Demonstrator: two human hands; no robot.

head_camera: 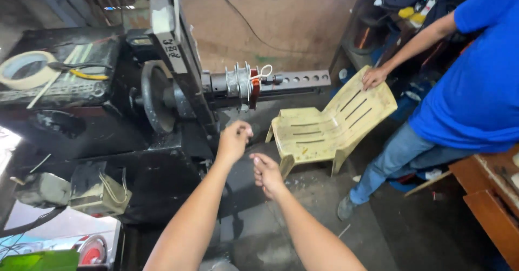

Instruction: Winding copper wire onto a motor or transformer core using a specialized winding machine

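- The left hand (233, 140) is raised in front of a dark winding machine (162, 103), its fingers (243, 132) curled in and pressed together at the tips as if pinching something very thin.
- The right hand (267, 174) sits lower and just beside it, fingers loosely curled, thumb and forefinger close together; I cannot tell whether it holds anything.
- What passes between the hands is probably a fine wire, but the view is too coarse to show the strand itself.
- The nearest thing on the machine is the coil former (246, 81) on the horizontal shaft, with a red part and a white tie (263, 74) looped on it. It lies above and slightly to the right of the left hand, near but apart from it.
- Judged from its look, a wire that thin would be light, limp and easy to kink or snap; a gentle pinch between thumb and fingertip, kept under even pull, would suit it better than a full grip.
- The former itself looks stiff and fixed on the shaft, best steadied by its flanges.
- A roll of tape (24, 69) and pliers (81, 70) rest on top of the machine, well apart.
- Another person in a blue shirt rests a hand (374, 78) on a pale plastic chair (330, 125) to the right.
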